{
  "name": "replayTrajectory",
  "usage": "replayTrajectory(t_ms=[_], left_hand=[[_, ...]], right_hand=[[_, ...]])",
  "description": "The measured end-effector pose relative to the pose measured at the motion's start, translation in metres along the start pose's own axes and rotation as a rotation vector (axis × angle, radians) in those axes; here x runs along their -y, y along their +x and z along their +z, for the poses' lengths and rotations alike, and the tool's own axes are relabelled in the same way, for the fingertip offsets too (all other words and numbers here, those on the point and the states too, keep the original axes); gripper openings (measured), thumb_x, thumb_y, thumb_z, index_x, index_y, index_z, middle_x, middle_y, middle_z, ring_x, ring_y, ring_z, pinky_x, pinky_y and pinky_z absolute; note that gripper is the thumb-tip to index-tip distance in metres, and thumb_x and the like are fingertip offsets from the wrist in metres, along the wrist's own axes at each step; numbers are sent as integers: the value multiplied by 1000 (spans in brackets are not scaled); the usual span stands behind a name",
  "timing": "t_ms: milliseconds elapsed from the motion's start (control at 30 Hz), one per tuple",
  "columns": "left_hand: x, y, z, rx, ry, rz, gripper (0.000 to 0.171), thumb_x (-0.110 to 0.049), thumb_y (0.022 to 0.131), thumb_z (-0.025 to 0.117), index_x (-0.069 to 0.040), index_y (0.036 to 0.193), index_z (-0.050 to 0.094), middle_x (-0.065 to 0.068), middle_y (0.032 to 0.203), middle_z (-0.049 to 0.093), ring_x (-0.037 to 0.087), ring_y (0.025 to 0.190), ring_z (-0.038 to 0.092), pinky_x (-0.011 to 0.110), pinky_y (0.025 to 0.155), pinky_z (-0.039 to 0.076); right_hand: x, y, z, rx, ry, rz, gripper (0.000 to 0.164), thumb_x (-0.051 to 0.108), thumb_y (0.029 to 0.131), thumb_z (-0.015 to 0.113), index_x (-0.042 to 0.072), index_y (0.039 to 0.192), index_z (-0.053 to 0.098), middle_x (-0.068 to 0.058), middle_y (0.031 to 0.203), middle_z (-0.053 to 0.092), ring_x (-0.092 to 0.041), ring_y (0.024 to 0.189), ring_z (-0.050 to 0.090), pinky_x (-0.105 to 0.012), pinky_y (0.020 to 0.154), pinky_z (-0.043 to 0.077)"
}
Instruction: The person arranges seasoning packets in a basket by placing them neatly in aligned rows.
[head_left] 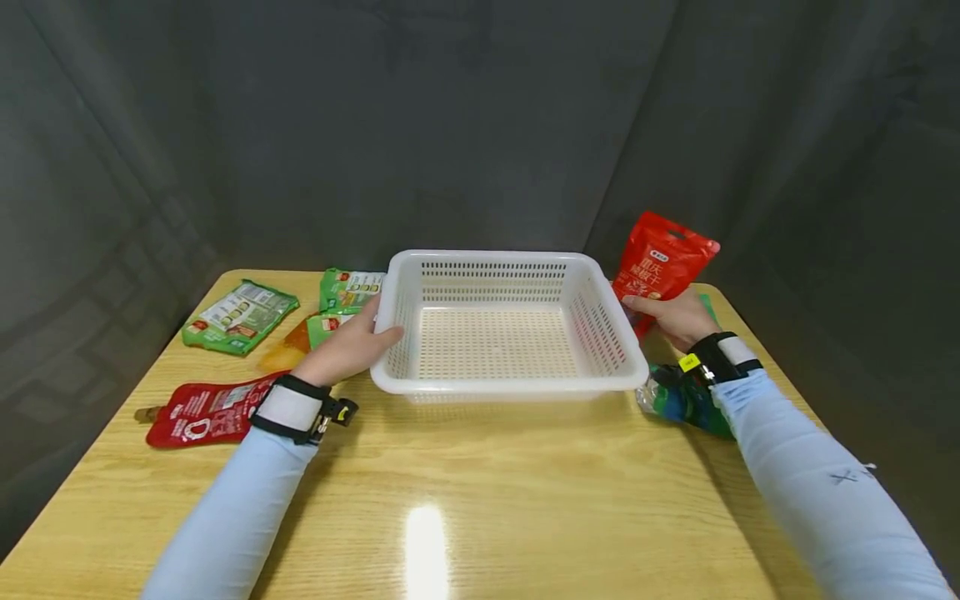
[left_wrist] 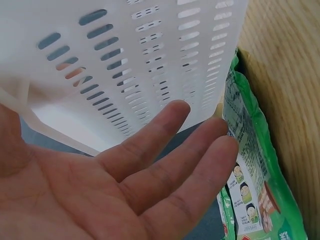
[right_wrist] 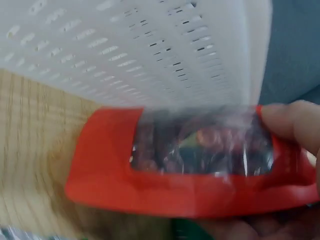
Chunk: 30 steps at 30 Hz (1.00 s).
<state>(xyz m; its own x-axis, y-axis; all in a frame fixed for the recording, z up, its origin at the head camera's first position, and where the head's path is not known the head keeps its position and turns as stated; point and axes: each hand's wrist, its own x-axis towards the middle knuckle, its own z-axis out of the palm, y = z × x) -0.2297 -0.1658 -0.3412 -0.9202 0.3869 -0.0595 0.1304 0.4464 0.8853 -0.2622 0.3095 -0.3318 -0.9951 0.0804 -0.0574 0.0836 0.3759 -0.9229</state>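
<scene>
In the head view a white plastic basket [head_left: 495,385] with slotted walls stands in the middle of the table. My left hand [head_left: 348,346] is at its left rim, thumb over the edge; the left wrist view has the other fingers [left_wrist: 180,170] extended along the outer wall. Beyond the right wall, my right hand [head_left: 675,317] grips a red pouch [head_left: 660,258] printed with white characters. A clear window [right_wrist: 200,142] in the pouch shows dark red contents in the right wrist view. The pouch is upright in the head view, beside the basket.
Green packets [head_left: 242,317] lie at the back left, some beside the basket. A dark red spouted pouch [head_left: 210,412] lies near my left wrist, an orange-yellow packet [head_left: 285,348] behind it. Under my right wrist is a green and blue package [head_left: 686,400]. A dark curtain [head_left: 450,125] hangs behind.
</scene>
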Motion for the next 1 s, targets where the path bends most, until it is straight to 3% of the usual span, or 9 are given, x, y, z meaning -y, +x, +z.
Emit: replayTrajectory(t_ms=[100, 233, 367, 467, 667, 767, 1000], left_hand=[[0, -1, 0, -5, 11, -6, 71, -23, 104, 50, -14, 160, 5, 27, 140, 47, 38, 108, 63, 49, 82, 56], [1, -1, 0, -7, 13, -7, 71, -22, 104, 49, -14, 159, 5, 27, 140, 46, 39, 108, 62, 50, 81, 56], [1, 0, 0, -3, 12, -9, 71, -21, 104, 49, -13, 159, 5, 27, 141, 45, 39, 108, 62, 50, 81, 56], [1, 0, 0, 2, 11, -8, 71, -21, 104, 49, -13, 159, 5, 27, 142, 45, 39, 109, 62, 50, 82, 55], [0, 1, -3, 5, 7, -12, 72, -23, 104, 49, -14, 160, 4, 27, 142, 45, 38, 108, 62, 49, 80, 56], [0, 1, -3, 7, 0, -14, 72, -23, 104, 49, -14, 160, 4, 27, 142, 45, 39, 108, 62, 49, 80, 56], [1, 3, -2, 18, -15, 1, 72, -23, 104, 48, -15, 160, 3, 27, 144, 42, 39, 111, 61, 49, 82, 55]], right_hand=[[10, -7, -5, -90, -93, -9, 78, 41, 87, 75, 8, 144, 34, -15, 139, 48, -32, 113, 55, -50, 96, 49], [29, -16, -15, -180, -133, -6, 89, 48, 83, 76, 6, 147, 31, -18, 142, 46, -39, 119, 51, -54, 100, 44], [46, -22, -28, -210, -182, -15, 92, 53, 82, 74, 8, 149, 31, -17, 144, 45, -38, 120, 51, -53, 99, 46], [58, -25, -37, -229, -186, -26, 90, 58, 82, 69, 10, 149, 32, -16, 144, 46, -35, 118, 53, -46, 91, 53], [85, -31, -44, -228, -32, -97, 78, 55, 84, 66, 18, 146, 38, -12, 141, 47, -29, 114, 56, -29, 62, 58], [96, -34, -44, -219, 10, -103, 75, 53, 83, 69, 22, 144, 39, -9, 141, 48, -28, 115, 54, -27, 61, 58], [113, -39, -41, -175, -42, -83, 70, 51, 84, 72, 24, 140, 39, -5, 140, 48, -27, 115, 53, -25, 66, 57]])
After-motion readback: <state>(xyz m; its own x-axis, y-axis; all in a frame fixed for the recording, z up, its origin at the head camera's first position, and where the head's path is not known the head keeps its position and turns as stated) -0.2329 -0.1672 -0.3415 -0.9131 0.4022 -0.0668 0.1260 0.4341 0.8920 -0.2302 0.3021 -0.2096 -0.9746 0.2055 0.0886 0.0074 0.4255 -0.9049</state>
